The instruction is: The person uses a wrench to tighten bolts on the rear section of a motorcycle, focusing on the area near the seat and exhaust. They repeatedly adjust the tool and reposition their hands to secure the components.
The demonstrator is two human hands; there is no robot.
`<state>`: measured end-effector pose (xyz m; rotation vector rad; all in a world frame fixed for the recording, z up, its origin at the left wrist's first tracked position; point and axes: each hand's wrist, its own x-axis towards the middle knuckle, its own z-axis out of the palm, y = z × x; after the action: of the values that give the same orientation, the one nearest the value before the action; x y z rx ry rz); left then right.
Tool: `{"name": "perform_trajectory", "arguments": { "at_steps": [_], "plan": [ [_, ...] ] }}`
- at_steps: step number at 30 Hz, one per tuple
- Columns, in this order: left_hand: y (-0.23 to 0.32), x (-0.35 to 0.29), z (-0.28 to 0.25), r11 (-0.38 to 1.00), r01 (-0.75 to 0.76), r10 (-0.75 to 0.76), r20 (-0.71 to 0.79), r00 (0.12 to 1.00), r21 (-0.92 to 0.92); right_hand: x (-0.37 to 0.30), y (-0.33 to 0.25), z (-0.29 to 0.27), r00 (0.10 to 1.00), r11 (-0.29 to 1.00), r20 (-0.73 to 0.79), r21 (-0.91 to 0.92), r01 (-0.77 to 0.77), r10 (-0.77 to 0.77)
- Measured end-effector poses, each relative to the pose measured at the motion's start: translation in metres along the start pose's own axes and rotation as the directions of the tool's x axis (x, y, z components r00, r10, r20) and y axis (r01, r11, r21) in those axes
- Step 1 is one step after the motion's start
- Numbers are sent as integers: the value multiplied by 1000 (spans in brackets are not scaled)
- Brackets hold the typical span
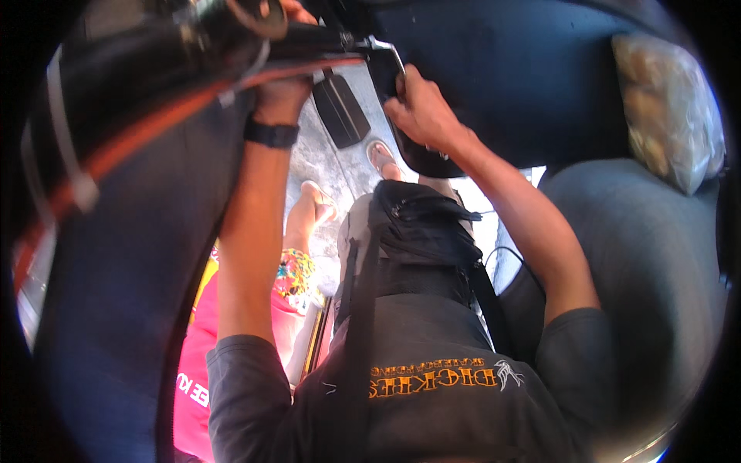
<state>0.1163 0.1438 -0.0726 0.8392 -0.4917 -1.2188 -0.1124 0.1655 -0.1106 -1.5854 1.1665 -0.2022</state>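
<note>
Gripping bent metal rod (pixel 399 57) in right hand (pixel 424 110), reaching toward dark bar (pixel 309 43) just beyond left hand (pixel 281 100). Cannot tell left grip, partly hidden. Could slip if pulled askew.

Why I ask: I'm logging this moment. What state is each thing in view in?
Right hand: curled shut on the silver tool.
Silver tool: bent, gripped at its lower end.
Left hand: partly hidden by the dark bar; grip unclear.
Black wristband: fastened around the left wrist.
Black bag: in front of the person's body; whether zipped, unclear.
Clear plastic bag: bulging, wrinkled, filled; closure unclear.
Gray shirt: worn.
</note>
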Motion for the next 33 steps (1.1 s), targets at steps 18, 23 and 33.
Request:
{"name": "perform_trajectory", "arguments": {
  "at_steps": [18, 23, 33],
  "plan": [
    [7, 0, -4, 998, 43, -33, 166, 986, -55, 2, -11, -3, 959, 960, 152, 111, -256, 239],
    [18, 3, 11, 988, 138, -124, 176, 976, -64, 5, -16, -4, 955, 957, 177, 128, -262, 238],
    [18, 0, 23, 996, 39, -42, 38, 998, 75, 3, -13, 0, 966, 971, 179, 116, -211, 189]
  ]
}}
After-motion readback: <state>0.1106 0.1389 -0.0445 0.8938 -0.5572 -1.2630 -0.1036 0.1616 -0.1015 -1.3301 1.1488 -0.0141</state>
